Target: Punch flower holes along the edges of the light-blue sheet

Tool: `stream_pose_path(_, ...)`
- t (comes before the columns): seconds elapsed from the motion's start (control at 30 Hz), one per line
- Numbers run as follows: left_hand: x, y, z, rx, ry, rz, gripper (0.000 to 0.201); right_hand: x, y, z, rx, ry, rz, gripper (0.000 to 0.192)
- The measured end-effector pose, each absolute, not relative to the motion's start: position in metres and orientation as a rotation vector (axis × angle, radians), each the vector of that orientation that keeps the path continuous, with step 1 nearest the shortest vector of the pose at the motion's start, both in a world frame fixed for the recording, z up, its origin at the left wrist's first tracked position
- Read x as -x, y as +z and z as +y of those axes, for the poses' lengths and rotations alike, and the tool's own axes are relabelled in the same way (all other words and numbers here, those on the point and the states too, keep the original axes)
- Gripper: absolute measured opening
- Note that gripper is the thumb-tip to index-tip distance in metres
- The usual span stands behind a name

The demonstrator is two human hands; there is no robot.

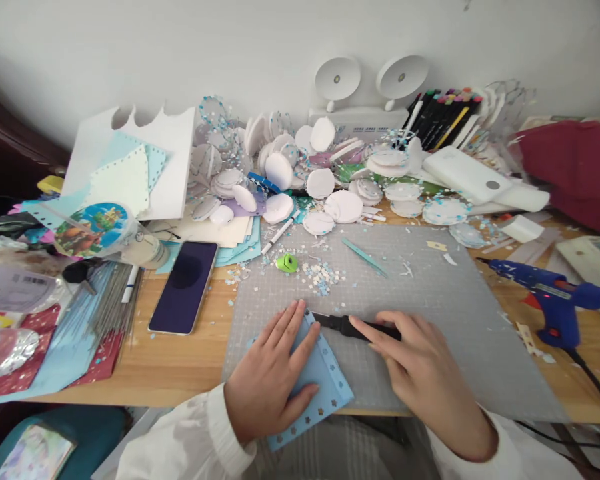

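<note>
Across a wooden counter point(185, 375), at the near edge of a grey cutting mat point(440, 267), a right hand point(425, 373) faces a left hand point(274, 373) whose open fingers pin overhanging blue paper point(327, 387) that, shifting, could let the black knife point(347, 325) in the right fingers' grip nick them.

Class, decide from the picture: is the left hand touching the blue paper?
Touching. The head view shows the left hand laid over the blue paper, its spread fingers resting on the sheet and covering part of it.
</note>
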State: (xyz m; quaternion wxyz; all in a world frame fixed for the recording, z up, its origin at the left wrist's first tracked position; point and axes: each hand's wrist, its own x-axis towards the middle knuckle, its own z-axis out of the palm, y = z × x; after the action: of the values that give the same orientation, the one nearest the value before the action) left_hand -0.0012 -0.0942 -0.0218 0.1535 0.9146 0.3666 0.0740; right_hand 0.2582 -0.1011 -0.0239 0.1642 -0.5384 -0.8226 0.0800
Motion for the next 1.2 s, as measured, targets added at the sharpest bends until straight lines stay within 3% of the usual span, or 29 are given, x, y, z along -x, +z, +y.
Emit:
stream_pose_path(0.53,0.001,-0.021,-0.095,-2.640,0.189,1.073,0.068,-0.253,-0.027,-0.096,1.530,0.164,-2.345,0.061)
stream_pose_path(0.87,0.003,-0.022,-0.095,-2.579,0.119,1.051,0.083,-0.245,-0.031,-0.096,1.565,0.124,-2.313,0.060)
stream_pose_path(1.2,0.002,-0.022,-0.095,-2.662,0.223,1.031,0.062,-0.271,-0.029,-0.100,1.459,0.009,-2.343,0.051)
